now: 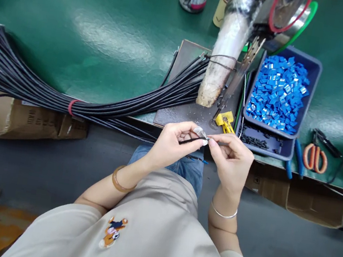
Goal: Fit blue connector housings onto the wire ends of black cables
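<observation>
My left hand pinches a black cable close to its end, in front of the bench edge. Something clear or whitish covers the left fingertips. Opposite it, my right hand has thumb and forefinger closed at the tip of the same cable; the small part between the fingertips is too tiny to make out. Left of my hands lies a thick bundle of black cables, tied with a red band. Just beyond my fingers are a yellow-handled tool and a dark board.
A grey bin of blue connectors sits over a tray with small black parts. To its right lie orange-handled scissors and blue-handled pliers. A wrapped machine arm overhangs the board. Cardboard boxes stand below the bench.
</observation>
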`<action>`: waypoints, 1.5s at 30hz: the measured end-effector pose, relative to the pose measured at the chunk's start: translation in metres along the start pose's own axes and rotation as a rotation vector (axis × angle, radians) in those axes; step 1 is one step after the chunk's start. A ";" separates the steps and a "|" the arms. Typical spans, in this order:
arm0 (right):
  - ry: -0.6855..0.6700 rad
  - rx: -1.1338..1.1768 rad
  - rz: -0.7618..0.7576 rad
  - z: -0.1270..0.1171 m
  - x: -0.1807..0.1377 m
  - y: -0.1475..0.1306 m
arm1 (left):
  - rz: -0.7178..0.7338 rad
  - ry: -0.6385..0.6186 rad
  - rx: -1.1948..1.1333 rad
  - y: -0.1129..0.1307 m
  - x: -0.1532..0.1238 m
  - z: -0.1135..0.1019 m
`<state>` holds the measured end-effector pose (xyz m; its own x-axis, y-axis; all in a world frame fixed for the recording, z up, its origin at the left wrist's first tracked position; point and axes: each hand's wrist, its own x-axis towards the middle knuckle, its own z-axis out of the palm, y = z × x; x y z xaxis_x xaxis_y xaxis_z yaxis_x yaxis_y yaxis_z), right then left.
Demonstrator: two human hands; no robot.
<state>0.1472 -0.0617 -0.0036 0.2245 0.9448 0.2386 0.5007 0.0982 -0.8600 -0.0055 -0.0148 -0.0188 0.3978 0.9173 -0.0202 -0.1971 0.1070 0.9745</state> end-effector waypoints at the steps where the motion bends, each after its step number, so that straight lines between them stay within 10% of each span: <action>1: 0.010 -0.004 0.004 0.001 0.000 0.000 | 0.011 0.005 0.024 -0.001 -0.001 0.000; 10: 0.140 -0.022 -0.010 0.008 -0.004 0.003 | 0.132 -0.015 0.340 0.002 -0.006 -0.002; 26: -0.052 0.060 -0.037 -0.006 0.003 0.011 | 0.236 -0.091 0.401 0.001 -0.005 -0.004; 38: -0.109 0.125 -0.037 -0.012 0.003 0.010 | 0.683 0.002 0.640 -0.008 -0.004 -0.002; 45: 0.209 -0.315 -0.427 0.015 -0.009 0.013 | 0.230 -0.058 0.436 -0.001 -0.009 -0.005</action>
<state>0.1388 -0.0639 -0.0236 0.0917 0.7568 0.6472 0.8012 0.3298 -0.4993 -0.0132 -0.0218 -0.0209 0.4397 0.8739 0.2072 0.1027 -0.2781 0.9551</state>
